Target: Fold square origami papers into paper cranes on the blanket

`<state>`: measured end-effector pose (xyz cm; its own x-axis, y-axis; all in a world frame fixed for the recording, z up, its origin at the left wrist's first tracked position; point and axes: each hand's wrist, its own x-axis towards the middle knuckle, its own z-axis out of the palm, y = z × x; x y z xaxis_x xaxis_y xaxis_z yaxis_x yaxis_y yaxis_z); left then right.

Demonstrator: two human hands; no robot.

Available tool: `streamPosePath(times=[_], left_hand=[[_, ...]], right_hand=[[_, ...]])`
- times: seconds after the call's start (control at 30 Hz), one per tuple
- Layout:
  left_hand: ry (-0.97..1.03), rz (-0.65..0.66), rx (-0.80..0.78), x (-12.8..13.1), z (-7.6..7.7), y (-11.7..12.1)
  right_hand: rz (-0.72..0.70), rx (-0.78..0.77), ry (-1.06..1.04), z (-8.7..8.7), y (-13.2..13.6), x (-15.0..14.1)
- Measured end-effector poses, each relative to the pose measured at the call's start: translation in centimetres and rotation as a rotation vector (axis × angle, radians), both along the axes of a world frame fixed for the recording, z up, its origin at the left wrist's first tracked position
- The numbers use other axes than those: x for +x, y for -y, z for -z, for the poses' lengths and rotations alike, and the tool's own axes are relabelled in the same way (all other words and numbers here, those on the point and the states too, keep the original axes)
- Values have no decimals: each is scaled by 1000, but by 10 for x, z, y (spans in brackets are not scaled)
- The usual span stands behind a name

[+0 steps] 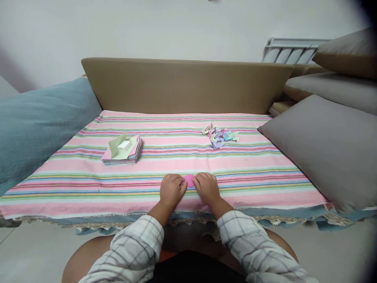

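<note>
A small piece of folded pink paper (pixel 189 180) lies on the striped cloth (pixel 176 157) near its front edge. My left hand (pixel 171 190) pinches the paper's left side, its fingers closed. On the opposite side, my right hand (pixel 207 189) has its thumb and fingers closed on the right edge. Parts of the paper are hidden under the fingers. Farther back on the right is a cluster of small folded paper pieces (pixel 218 136) in green, purple, blue and pink. To the left stands a stack of coloured paper sheets (pixel 122 151) with a small white block (pixel 125 145) on top.
A brown backrest board (pixel 188 84) rises behind the cloth. On the left is a blue cushion (pixel 47 118). Grey cushions (pixel 330 145) are piled at the right, before a white radiator (pixel 294 51). My knees are below the front edge.
</note>
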<state>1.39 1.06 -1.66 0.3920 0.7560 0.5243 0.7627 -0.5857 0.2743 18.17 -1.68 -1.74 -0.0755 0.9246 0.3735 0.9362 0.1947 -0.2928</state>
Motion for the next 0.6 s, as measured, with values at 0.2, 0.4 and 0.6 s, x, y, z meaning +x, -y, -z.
streamPosePath(times=[0.2,0.4,0.6], left_hand=[[27,-96,-77,-6,-7,4],[105,-92,-158,-13,-5,-1],[137,-35,-218,-21,1,-5]], right_hand=[[-27,37,61,7,-5,-1],[-45,25,110,10,-5,-1],[-49,42,115,9,-4,-2]])
